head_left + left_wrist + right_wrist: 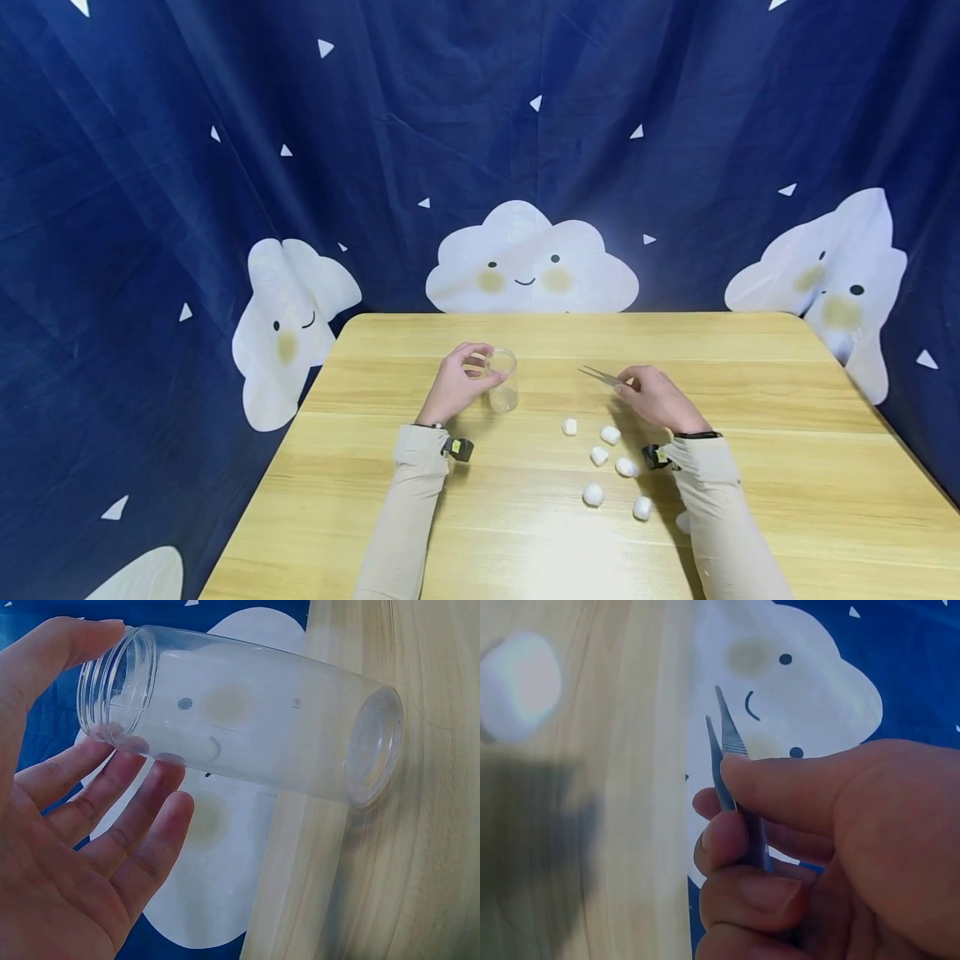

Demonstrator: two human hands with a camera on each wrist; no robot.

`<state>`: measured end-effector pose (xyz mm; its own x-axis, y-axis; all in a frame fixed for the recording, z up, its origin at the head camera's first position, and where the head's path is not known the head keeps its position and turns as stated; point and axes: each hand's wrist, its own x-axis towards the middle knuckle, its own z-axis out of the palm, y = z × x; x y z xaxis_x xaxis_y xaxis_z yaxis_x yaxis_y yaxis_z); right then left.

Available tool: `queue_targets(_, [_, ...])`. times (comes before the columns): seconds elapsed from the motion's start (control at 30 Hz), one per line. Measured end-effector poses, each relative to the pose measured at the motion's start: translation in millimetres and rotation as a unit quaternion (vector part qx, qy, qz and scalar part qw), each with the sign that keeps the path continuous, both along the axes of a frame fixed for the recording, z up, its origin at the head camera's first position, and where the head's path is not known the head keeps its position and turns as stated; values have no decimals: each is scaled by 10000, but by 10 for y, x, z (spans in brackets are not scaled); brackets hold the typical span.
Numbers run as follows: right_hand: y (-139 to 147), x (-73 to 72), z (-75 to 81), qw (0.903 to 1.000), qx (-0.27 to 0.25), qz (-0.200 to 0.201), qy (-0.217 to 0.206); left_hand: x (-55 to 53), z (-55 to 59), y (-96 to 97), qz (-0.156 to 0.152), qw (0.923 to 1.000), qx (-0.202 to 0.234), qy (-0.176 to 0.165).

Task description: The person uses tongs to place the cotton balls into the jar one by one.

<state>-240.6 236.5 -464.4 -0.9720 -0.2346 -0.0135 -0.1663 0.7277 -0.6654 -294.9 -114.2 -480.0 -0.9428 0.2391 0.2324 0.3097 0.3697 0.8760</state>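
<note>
From where I stand, the person has both arms stretched over a pale, wood-grained worktop (795, 392). The left hand (459, 385) pinches the ridged neck of a clear, see-through cylindrical jar (504, 390) between the thumb on one side and the fingertips on the other. The jar is roughly upright, its base at or just above the wood; I can't tell which. To its right, well apart from it, the right hand (660, 398) pinches a slim pair of grey metal tweezers (598, 376) between thumb and forefinger, the remaining fingers curled in below. The two tips stand slightly apart and point toward the jar, with the tool held over the wood. Nearer the person, between the forearms, small soft-looking white lumps (593, 494) lie scattered; I count seven, one partly hidden by the beige right sleeve (723, 508). A matching left sleeve (408, 517) covers the other arm, and a small black device (459, 449) sits at that wrist, another at the right. Behind hangs a dark blue curtain (465, 100) printed with smiling white clouds and little white triangles.
</note>
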Motion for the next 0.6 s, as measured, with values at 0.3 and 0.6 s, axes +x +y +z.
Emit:
queue_targets(0.3, [12,0,34,10000,22,22,76,2,1,-3,-54,10000,63,-11])
queue_targets(0.6, [25,1,54,9994,203,187,214,11,13,-1,-33,10000,55,14])
